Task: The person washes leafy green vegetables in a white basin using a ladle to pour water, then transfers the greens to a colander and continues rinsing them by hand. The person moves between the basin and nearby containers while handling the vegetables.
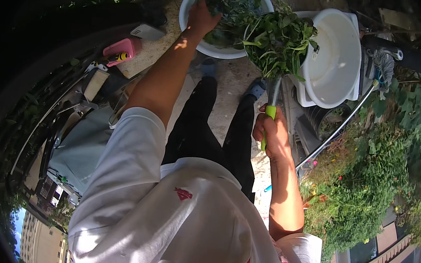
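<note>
My left hand (204, 18) reaches over the near left rim of a round white basin (184, 13). Its fingertips dip among leafy greens (232, 2) in water, so whether they grip any leaves is hidden. My right hand (274, 132) is closed around the lime-green handle (270, 112) of a metal strainer. A tall heap of leafy greens (280, 39) fills the strainer's bowl, which is raised between that basin and an oval white basin (333, 59) on the right. The leaves cover most of the strainer's bowl and overlap the rims of both basins.
To the left lie a smartphone (147, 32), a pink plastic container (119, 48) with a yellow-and-black handle (118, 57) across it, and a brush (95, 84). A long pale pole (342, 125) slants beside flowering plants (364, 192) on the right. My shoes stand on the paved ground (234, 80).
</note>
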`<state>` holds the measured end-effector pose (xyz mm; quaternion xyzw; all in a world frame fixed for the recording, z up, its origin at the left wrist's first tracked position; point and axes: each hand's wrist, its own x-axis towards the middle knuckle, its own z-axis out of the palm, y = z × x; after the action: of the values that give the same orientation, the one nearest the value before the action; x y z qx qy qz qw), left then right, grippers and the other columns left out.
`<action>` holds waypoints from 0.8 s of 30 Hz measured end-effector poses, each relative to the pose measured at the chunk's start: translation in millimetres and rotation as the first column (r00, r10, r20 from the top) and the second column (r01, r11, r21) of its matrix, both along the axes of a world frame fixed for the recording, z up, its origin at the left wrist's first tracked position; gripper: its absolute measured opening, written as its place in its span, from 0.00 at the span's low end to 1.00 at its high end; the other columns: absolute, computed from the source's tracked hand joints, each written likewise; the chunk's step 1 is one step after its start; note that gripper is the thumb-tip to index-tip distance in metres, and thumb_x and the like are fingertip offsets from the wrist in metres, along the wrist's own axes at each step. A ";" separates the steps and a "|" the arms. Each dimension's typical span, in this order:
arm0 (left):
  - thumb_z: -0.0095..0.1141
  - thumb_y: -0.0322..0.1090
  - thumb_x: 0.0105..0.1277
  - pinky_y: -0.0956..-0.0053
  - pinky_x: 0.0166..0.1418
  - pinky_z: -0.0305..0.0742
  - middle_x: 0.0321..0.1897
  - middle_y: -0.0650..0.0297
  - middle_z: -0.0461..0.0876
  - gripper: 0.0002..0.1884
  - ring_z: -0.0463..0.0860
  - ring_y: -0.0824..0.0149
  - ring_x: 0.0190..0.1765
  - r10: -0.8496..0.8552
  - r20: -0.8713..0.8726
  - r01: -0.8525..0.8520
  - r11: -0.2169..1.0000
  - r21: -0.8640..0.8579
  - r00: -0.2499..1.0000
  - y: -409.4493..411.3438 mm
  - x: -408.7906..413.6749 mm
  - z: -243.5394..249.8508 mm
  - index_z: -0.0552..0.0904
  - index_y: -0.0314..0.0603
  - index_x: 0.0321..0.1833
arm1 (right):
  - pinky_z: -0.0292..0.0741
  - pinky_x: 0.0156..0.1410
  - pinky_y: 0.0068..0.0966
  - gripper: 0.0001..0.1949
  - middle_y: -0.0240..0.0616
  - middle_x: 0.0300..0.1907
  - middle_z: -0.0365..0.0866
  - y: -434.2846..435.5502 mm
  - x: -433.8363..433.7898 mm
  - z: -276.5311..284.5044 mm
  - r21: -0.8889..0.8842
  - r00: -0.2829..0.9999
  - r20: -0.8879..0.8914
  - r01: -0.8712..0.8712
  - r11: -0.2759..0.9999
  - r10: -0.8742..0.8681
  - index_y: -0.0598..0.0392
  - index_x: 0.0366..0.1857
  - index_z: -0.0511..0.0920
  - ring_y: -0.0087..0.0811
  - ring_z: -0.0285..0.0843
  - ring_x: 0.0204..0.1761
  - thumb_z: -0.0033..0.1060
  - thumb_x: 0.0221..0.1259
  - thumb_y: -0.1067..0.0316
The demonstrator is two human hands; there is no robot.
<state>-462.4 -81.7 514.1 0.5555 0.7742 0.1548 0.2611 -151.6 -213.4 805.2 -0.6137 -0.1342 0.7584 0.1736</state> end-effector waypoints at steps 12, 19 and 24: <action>0.70 0.72 0.48 0.50 0.69 0.74 0.69 0.36 0.66 0.60 0.69 0.39 0.71 -0.042 0.363 0.106 0.982 -0.159 0.931 30.7 52.5 -55.0 0.63 0.31 0.75 | 0.58 0.19 0.21 0.12 0.31 0.18 0.63 -41.3 1.1 -9.9 -0.043 0.993 -0.002 0.120 0.992 -0.120 0.52 0.47 0.71 0.22 0.56 0.14 0.41 0.64 0.79; 0.79 0.48 0.50 0.40 0.62 0.76 0.70 0.40 0.62 0.59 0.63 0.32 0.71 -0.116 0.017 0.111 0.885 -0.452 0.993 21.4 112.0 -53.5 0.51 0.49 0.80 | 0.58 0.18 0.21 0.11 0.30 0.18 0.63 -44.4 3.8 -9.1 -0.053 0.995 0.052 0.086 0.995 -0.083 0.52 0.47 0.70 0.21 0.56 0.13 0.41 0.64 0.79; 0.71 0.36 0.60 0.43 0.60 0.77 0.62 0.41 0.74 0.40 0.77 0.36 0.61 -0.100 0.023 0.101 0.921 -0.376 0.995 17.7 116.8 -64.2 0.62 0.47 0.73 | 0.58 0.18 0.20 0.11 0.30 0.18 0.63 -44.1 4.1 -12.5 -0.045 0.994 0.049 0.095 0.994 -0.093 0.52 0.47 0.70 0.20 0.57 0.14 0.41 0.64 0.78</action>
<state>-345.6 -64.0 450.0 0.5339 0.7595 -0.0095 0.3715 -147.5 -257.5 792.7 -0.6408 -0.0913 0.7378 0.1914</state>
